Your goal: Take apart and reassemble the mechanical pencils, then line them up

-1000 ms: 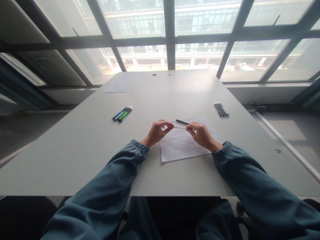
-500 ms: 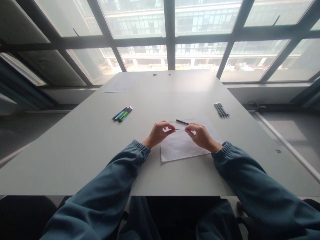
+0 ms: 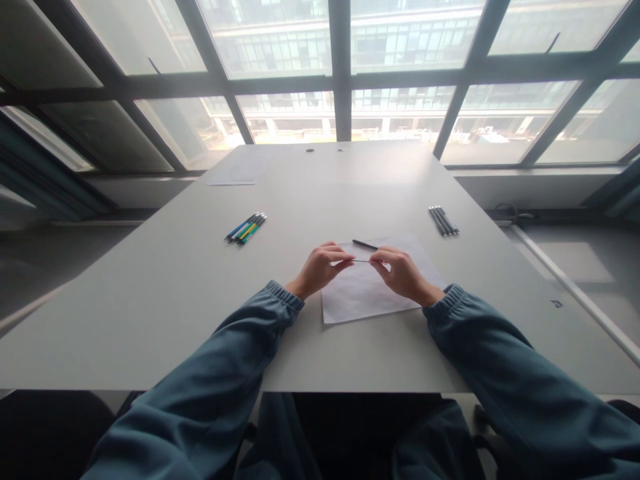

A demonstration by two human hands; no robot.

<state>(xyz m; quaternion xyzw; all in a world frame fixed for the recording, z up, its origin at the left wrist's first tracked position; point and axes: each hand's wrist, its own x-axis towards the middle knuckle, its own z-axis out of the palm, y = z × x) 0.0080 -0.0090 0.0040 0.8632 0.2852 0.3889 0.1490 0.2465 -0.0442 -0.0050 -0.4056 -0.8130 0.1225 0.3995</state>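
Pinching a thin dark refill rod [image 3: 361, 260] between them, the left hand [image 3: 320, 269] and right hand [image 3: 403, 273] hover over the white paper sheet [image 3: 367, 293]; it looks light, slender and bendy, best gripped at its ends. Farther off lies a black pen barrel [image 3: 365, 245].

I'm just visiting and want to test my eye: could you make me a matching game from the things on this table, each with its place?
Things:
1. coloured pens
2. black pens
3. thin rod
4. single black pen

Places:
A. pinched between the left hand and the right hand
B. bundled on the table's left side
C. lying on the sheet of paper, just beyond the hands
D. bundled on the table's right side

Pairs: 1-B, 2-D, 3-A, 4-C
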